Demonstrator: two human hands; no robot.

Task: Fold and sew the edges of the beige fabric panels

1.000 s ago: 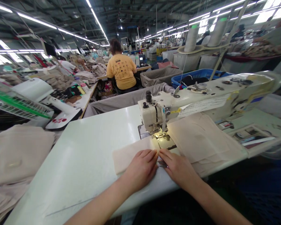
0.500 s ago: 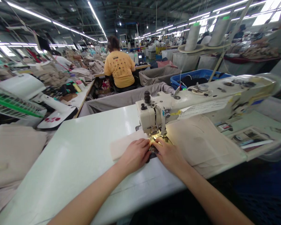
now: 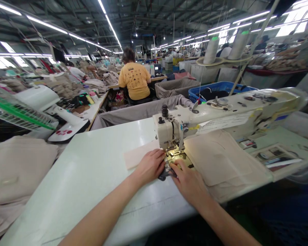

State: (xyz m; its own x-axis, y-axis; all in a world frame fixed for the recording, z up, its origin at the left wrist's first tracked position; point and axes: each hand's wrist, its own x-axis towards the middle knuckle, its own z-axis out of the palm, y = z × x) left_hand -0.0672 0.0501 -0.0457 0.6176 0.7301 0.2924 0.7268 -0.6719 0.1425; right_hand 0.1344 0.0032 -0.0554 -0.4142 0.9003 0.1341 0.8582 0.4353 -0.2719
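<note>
2 bare forearms (image 3: 105,209) reach forward, slanting in toward each other, with both wrists nearly straight. The left hand (image 3: 151,166) is palm down, fingers close together and slightly bent, tips pointing right. The right hand (image 3: 189,181) is near it but apart, fingers bent and pointing forward-left; its grip is unclear.

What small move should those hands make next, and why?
Perhaps the left hand should gently guide the pale fabric strip forward: that hand rests on it, and the strip's right end lies close by the lit presser foot of the sewing machine.
</note>
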